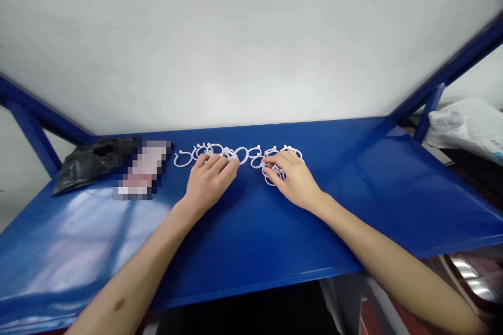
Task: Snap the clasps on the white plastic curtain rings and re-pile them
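Note:
Several white plastic rings (241, 155), some with small knobs or hooks on them, lie in a loose row on the blue tabletop. My left hand (211, 177) rests over the left part of the row, its fingers bent down among the rings and their tips hidden. On the right part, my right hand (293, 175) covers more rings, thumb and forefinger reaching toward a small cluster of rings (271, 180). The right fingers are curled and partly hidden, so a firm hold on any one ring does not show. One ring (183, 158) lies by itself at the far left.
A black plastic bag (84, 162) and a blurred-out flat object (147, 167) lie on the left of the blue table (251, 251). Behind it rises a pale wall (251, 46). Blue frame posts stand at both sides, and a clear plastic bag (467, 125) is at the right.

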`<state>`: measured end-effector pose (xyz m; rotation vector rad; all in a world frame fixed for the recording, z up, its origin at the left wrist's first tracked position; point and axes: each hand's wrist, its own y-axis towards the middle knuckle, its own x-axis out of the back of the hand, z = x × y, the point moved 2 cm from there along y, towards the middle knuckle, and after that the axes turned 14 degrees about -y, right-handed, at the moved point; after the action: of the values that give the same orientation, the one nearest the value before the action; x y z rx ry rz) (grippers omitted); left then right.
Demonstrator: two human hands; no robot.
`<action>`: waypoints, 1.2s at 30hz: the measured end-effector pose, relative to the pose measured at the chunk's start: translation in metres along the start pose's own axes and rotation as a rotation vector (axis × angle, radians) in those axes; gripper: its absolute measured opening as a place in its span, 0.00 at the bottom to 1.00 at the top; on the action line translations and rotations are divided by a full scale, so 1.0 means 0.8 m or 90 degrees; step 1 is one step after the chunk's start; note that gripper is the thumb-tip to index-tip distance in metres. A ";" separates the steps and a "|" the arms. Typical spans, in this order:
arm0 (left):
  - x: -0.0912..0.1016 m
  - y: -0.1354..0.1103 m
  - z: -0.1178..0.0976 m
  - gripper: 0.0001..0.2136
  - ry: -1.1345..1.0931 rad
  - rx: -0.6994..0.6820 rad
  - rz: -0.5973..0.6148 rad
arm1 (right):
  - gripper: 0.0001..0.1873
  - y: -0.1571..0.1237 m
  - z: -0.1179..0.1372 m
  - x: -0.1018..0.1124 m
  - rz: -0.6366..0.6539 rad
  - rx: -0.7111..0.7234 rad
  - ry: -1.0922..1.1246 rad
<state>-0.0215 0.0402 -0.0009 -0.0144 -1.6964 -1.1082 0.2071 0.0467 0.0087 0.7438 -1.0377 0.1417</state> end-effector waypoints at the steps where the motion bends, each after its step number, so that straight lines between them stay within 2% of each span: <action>1: 0.002 0.001 -0.002 0.07 -0.016 -0.021 0.005 | 0.13 -0.003 0.004 -0.002 0.005 0.002 0.021; 4: 0.011 0.004 -0.009 0.07 -0.048 -0.085 0.023 | 0.22 -0.009 0.014 -0.006 0.020 -0.002 0.083; 6: 0.017 0.007 -0.018 0.08 -0.065 -0.126 0.034 | 0.25 -0.013 0.021 -0.008 0.030 -0.005 0.126; 10: 0.026 0.014 -0.040 0.08 -0.087 -0.193 0.037 | 0.20 -0.015 0.027 -0.010 0.016 -0.048 0.211; 12: 0.025 0.015 -0.048 0.08 -0.102 -0.199 0.028 | 0.16 -0.015 0.027 -0.010 -0.006 -0.085 0.243; 14: 0.020 0.015 -0.049 0.06 -0.131 -0.149 -0.014 | 0.12 -0.015 0.026 -0.011 -0.024 -0.111 0.274; 16: 0.012 0.012 -0.043 0.08 -0.175 -0.051 -0.045 | 0.11 -0.015 0.025 -0.011 -0.033 -0.120 0.300; 19: -0.002 0.006 -0.028 0.13 -0.227 0.056 0.011 | 0.12 -0.014 0.024 -0.011 -0.035 -0.113 0.302; 22: -0.008 0.002 -0.016 0.06 -0.235 0.083 0.086 | 0.14 -0.014 0.023 -0.009 -0.043 -0.106 0.273; 28: 0.000 0.000 -0.004 0.09 -0.188 0.121 0.167 | 0.17 -0.014 0.018 -0.006 -0.059 -0.094 0.242; 30: 0.004 0.001 -0.001 0.10 -0.162 0.142 0.168 | 0.18 -0.015 0.016 -0.006 -0.060 -0.088 0.235; 33: 0.013 0.005 -0.002 0.11 -0.163 0.169 0.121 | 0.19 -0.015 0.016 -0.006 -0.067 -0.059 0.207; 36: 0.020 0.011 -0.018 0.11 -0.284 0.173 0.115 | 0.19 -0.017 0.019 -0.005 -0.080 -0.045 0.217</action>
<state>-0.0135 0.0276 0.0169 -0.2549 -2.1853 -0.7664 0.1996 0.0278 0.0030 0.6905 -0.6674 0.1176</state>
